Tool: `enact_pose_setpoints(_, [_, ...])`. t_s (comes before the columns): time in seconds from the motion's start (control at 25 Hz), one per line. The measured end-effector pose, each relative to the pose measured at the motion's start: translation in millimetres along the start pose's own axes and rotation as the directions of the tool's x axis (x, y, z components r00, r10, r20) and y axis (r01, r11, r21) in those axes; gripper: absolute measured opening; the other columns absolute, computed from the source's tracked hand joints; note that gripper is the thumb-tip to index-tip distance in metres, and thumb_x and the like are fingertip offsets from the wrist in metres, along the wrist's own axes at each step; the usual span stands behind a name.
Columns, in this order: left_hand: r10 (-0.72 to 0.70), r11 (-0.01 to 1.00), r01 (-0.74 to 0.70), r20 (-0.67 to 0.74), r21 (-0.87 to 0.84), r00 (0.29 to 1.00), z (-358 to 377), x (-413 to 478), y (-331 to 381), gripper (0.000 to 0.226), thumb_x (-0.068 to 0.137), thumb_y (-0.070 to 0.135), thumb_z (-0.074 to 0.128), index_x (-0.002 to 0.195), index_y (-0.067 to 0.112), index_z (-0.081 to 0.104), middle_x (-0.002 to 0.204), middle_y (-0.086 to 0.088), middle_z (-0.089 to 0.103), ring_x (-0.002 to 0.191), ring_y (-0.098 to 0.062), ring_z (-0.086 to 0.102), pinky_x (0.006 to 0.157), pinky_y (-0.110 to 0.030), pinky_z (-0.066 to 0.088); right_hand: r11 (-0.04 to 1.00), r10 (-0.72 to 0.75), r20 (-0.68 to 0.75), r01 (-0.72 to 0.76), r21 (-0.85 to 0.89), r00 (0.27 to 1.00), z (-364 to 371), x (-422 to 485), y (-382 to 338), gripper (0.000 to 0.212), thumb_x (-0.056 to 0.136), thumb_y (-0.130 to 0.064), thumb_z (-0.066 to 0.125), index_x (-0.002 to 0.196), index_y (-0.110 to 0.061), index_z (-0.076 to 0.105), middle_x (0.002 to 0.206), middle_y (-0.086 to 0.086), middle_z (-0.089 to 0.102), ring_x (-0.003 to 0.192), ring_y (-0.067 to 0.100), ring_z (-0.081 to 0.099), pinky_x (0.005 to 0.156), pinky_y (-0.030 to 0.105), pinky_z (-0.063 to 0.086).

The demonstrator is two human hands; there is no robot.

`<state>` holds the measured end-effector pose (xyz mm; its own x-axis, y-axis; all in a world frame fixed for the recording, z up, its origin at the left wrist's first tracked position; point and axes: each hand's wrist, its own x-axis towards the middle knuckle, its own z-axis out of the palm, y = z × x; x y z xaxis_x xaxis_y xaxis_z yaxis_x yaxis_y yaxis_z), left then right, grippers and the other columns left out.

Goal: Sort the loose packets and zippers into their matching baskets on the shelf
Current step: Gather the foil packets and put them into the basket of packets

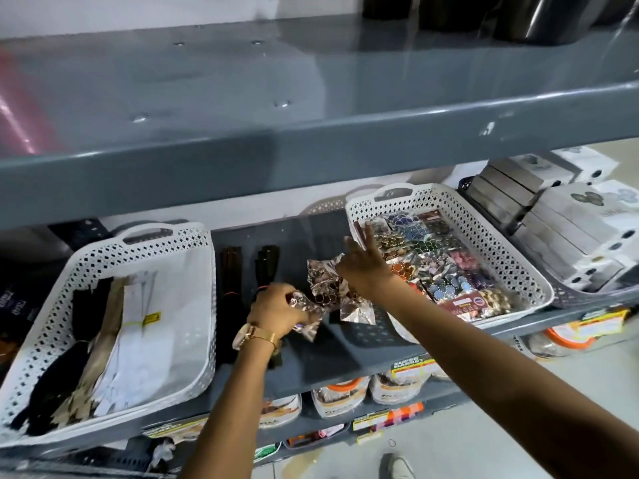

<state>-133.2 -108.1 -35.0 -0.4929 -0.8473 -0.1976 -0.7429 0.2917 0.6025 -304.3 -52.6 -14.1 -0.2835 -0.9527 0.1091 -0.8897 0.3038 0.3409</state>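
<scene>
Your left hand [276, 307] is curled shut around a crinkled foil packet [304, 318] over the bare middle of the grey shelf [345, 354], with a gold watch [250, 335] on that wrist. Your right hand [363, 264] reaches further in, two fingers [370, 236] stretched out toward the near left corner of the right basket [511, 243] and the others bent down onto the loose packets [332, 288]; whether it has a grip on one you cannot tell. Those packets lie in a small shiny heap between your hands, just beside the right basket, which is already full of packets of coloured sequins [439, 264]. Two dark zipper bundles [230, 278] lie lengthwise on the shelf just left of your left hand, between it and the left basket [193, 292]. That basket holds black, tan and white zippers [103, 340] laid side by side. White boxes [570, 229] are stacked at the far right.
</scene>
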Motion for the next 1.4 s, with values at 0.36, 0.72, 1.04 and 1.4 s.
enact_pose_setpoints(0.36, [0.092, 0.916, -0.129, -0.114, -0.379, 0.989, -41, 0, 72, 0.026, 0.066, 0.029, 0.074, 0.087, 0.019, 0.062, 0.085, -0.01, 0.067, 0.066, -0.013, 0.06, 0.057, -0.022, 0.05, 0.576, -0.094, 0.06, 0.005, 0.818, 0.994, -34, -23, 93, 0.013, 0.087, -0.027, 0.062, 0.095, -0.019, 0.068, 0.105, -0.001, 0.071, 0.098, 0.019, 0.066, 0.089, 0.034, 0.051])
enact_pose_setpoints(0.72, [0.352, 0.927, -0.374, 0.36, -0.008, 0.864, 55, 4, 168, 0.023, 0.077, 0.009, 0.073, 0.096, 0.015, 0.062, 0.094, 0.0, 0.061, 0.081, -0.014, 0.053, 0.062, -0.018, 0.041, 0.644, -0.267, 0.448, -0.187, 0.741, 0.853, 4, -63, 215, 0.027, 0.085, -0.016, 0.066, 0.11, -0.007, 0.062, 0.096, -0.004, 0.063, 0.088, 0.01, 0.063, 0.08, 0.022, 0.051])
enact_pose_setpoints(1.04, [0.376, 0.854, -0.401, 0.14, 0.332, 0.916, 72, -9, 162, 0.022, 0.084, 0.012, 0.067, 0.105, 0.01, 0.064, 0.11, -0.007, 0.067, 0.102, -0.023, 0.062, 0.089, -0.032, 0.051, 0.812, -0.154, 0.546, -0.21, 0.545, 0.824, 16, -56, 192, 0.02, 0.079, -0.023, 0.072, 0.093, -0.012, 0.064, 0.096, 0.002, 0.068, 0.09, 0.019, 0.066, 0.073, 0.023, 0.053])
enact_pose_setpoints(1.4, [-0.145, 0.979, 0.124, 0.122, 0.163, 0.982, 0, 28, 73, 0.044, 0.068, 0.045, 0.079, 0.082, 0.005, 0.068, 0.078, -0.012, 0.07, 0.093, -0.033, 0.07, 0.075, -0.035, 0.054, 0.646, -0.347, 0.325, -0.026, 0.763, 0.88, -54, -38, 51, 0.025, 0.083, -0.016, 0.069, 0.105, -0.006, 0.063, 0.108, 0.008, 0.066, 0.092, 0.02, 0.063, 0.081, 0.031, 0.051])
